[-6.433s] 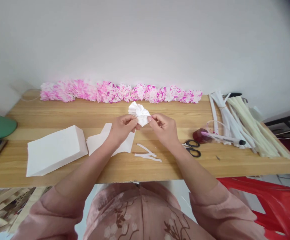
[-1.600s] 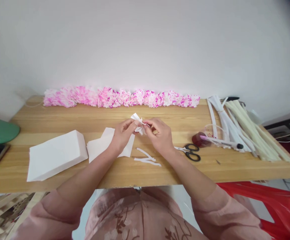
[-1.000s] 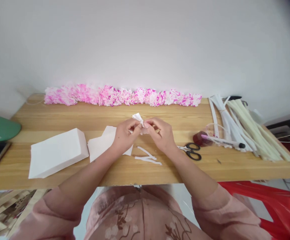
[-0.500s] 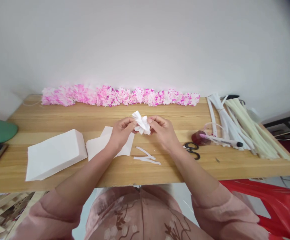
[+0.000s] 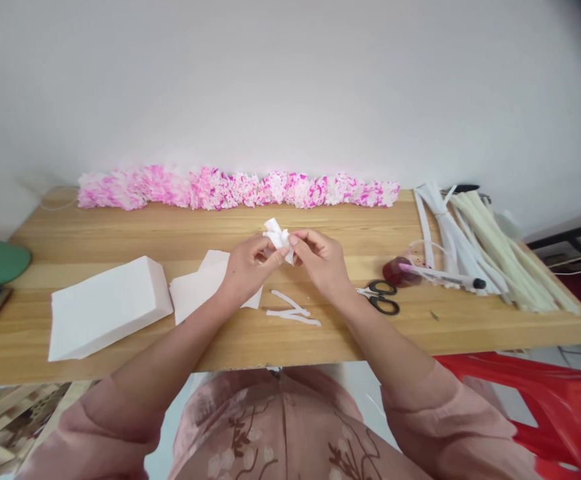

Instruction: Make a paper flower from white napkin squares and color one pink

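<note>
Between both hands, above the middle of the wooden table [image 5: 185, 230], is a crumpled white paper flower [image 5: 273, 229]. My left hand [image 5: 250, 267] is closed, with thumb and fingers pinching its lower left side. My right hand [image 5: 321, 261] pinches its right edge between thumb and fingertips. The fingers cover much of the paper. Under my left forearm lie a few flat white paper sheets [image 5: 195, 293]. Thin white strips [image 5: 290, 312] rest on the wood below the hands. Beside my right wrist are black-handled scissors [image 5: 384, 297].
A thick stack of white paper [image 5: 105, 307] lies on the left. Along the wall runs a row of pink-and-white paper flowers [image 5: 235, 190]. To the right are a jar of dark red liquid [image 5: 399, 272], a capped pen [image 5: 450, 279] and bundled strips [image 5: 500, 247].
My fingers have drawn closer together, and the white paper flower is squeezed narrower. My left thumb has moved right across it. The view has shifted slightly.
</note>
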{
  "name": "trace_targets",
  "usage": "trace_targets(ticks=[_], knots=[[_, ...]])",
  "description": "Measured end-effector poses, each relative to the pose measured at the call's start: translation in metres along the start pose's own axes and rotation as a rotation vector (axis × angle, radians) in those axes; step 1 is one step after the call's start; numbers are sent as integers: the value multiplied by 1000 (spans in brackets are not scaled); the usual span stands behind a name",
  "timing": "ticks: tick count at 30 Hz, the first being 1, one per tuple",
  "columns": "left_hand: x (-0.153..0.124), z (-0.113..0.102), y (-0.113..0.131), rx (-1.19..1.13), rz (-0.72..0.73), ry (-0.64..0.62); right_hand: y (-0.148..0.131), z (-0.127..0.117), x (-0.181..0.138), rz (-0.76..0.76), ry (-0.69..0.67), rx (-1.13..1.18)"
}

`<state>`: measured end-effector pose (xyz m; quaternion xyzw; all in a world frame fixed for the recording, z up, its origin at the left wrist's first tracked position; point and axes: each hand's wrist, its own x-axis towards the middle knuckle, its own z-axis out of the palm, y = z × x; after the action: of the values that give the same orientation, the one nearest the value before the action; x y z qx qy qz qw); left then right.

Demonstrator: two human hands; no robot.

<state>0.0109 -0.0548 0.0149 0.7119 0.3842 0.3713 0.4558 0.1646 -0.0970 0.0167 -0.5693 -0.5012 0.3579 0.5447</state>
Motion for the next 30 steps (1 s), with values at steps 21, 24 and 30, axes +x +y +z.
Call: trace_targets(ticks=[21,24,30], knots=[[5,-4,-4,-337,-201,71,6,-6,4,25,-35,-70],[5,-6,-3,-445,-228,55,7,-7,6,123,-58,90],[3,-5,-1,-271,-80,8,2,-6,2,30,-11,-30]])
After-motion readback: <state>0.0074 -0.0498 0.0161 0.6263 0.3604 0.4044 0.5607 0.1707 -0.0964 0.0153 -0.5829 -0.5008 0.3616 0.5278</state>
